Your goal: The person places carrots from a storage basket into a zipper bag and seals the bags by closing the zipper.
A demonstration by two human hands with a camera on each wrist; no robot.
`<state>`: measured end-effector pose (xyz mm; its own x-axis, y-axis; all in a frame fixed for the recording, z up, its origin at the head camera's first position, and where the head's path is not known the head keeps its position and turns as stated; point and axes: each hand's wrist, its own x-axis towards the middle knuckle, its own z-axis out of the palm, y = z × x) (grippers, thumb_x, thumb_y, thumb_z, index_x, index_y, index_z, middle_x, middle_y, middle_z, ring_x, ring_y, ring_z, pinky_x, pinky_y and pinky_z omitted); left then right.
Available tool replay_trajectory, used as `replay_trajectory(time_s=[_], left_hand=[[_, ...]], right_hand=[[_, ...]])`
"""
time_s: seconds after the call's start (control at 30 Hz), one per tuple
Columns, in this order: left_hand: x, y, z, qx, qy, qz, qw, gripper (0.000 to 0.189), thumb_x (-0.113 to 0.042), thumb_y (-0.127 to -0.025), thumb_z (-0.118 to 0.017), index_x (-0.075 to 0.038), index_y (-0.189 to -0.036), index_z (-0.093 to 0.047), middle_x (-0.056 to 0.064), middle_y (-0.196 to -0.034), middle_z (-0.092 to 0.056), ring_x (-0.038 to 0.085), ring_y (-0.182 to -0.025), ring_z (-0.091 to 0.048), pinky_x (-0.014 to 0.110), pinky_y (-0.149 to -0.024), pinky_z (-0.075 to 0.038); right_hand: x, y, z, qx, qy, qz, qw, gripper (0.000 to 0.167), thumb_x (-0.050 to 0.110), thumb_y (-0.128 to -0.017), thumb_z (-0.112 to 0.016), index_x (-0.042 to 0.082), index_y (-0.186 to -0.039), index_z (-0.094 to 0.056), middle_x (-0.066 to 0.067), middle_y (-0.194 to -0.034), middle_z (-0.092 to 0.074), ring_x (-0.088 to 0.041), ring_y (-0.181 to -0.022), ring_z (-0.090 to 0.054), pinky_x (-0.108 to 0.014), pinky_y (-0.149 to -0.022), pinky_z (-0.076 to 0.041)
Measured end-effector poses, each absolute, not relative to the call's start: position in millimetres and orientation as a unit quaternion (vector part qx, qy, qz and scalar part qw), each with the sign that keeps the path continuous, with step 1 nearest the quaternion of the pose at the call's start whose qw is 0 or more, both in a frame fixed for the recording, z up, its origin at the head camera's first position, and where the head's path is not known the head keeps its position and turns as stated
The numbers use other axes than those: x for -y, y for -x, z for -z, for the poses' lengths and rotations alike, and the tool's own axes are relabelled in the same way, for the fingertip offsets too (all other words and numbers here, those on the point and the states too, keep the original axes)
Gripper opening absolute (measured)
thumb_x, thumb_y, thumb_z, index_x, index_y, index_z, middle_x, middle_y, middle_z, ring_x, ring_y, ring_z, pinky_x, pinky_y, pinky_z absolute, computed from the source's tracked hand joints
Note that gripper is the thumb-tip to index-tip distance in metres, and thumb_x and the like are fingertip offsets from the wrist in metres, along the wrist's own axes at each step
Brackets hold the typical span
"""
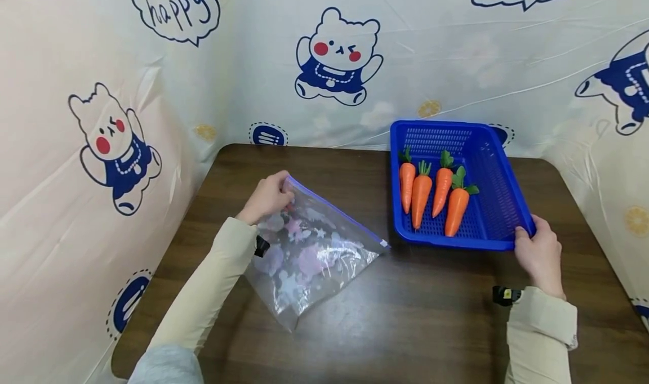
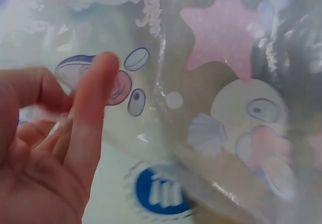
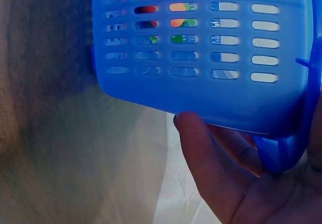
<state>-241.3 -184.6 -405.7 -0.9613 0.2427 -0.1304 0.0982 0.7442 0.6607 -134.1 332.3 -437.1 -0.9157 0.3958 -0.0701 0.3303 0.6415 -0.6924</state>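
Note:
My left hand [image 1: 269, 195] pinches a clear zip bag [image 1: 324, 254] by its upper left corner, beside the purple zip edge. Sea-themed prints, among them a pink star [image 2: 219, 38], cover the bag, which slants over the table's left half with its white slider [image 1: 383, 243] at the right end. At the right, my right hand [image 1: 541, 254] grips the near right corner of a blue plastic basket [image 1: 458, 243]. Several orange carrots [image 1: 422, 195] with green tops lie side by side in the basket's left part. In the right wrist view, fingers [image 3: 201, 158] curl under the basket's rim.
A brown wooden table [image 1: 405, 316] extends beneath both hands. Printed cloth [image 1: 431, 52] with cartoon bears hangs along its back and sides, close behind the basket. Black wrist straps [image 1: 504, 295] sit at the cuffs.

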Motion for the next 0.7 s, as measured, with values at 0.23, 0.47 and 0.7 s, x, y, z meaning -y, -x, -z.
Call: replay_trajectory(time_s=[0.23, 0.47, 0.7], left_hand=[[193, 227, 362, -0.92, -0.131, -0.369, 0.038, 0.022, -0.028, -0.097, -0.059, -0.009, -0.102, -0.069, 0.011, -0.091, -0.066, 0.023, -0.075, -0.059, 0.03, -0.065, -0.047], [189, 209, 329, -0.876, -0.14, -0.447, -0.112, 0.02, -0.021, -0.095, -0.061, -0.007, -0.102, -0.073, 0.013, -0.082, -0.064, 0.016, -0.06, -0.05, 0.023, -0.053, -0.04], [191, 195, 311, -0.829, -0.144, -0.514, -0.167, 0.016, -0.014, -0.093, -0.063, -0.003, -0.099, -0.074, 0.007, -0.075, -0.062, 0.014, -0.056, -0.052, 0.022, -0.047, -0.037]], right_hand=[[-337, 136, 430, 0.938, 0.163, -0.305, 0.022, 0.056, 0.021, -0.1, -0.036, -0.018, -0.139, -0.03, -0.047, -0.126, -0.043, -0.063, -0.109, -0.046, -0.069, -0.089, -0.039], [-323, 137, 407, 0.932, 0.167, -0.304, 0.109, 0.054, 0.024, -0.097, -0.048, -0.012, -0.137, -0.042, -0.039, -0.129, -0.047, -0.049, -0.116, -0.045, -0.057, -0.096, -0.035], [-271, 151, 367, 0.907, 0.004, -0.4, 0.136, 0.044, 0.031, -0.096, -0.057, 0.005, -0.132, -0.056, 0.009, -0.103, -0.063, 0.009, -0.087, -0.051, -0.006, -0.071, -0.039]])
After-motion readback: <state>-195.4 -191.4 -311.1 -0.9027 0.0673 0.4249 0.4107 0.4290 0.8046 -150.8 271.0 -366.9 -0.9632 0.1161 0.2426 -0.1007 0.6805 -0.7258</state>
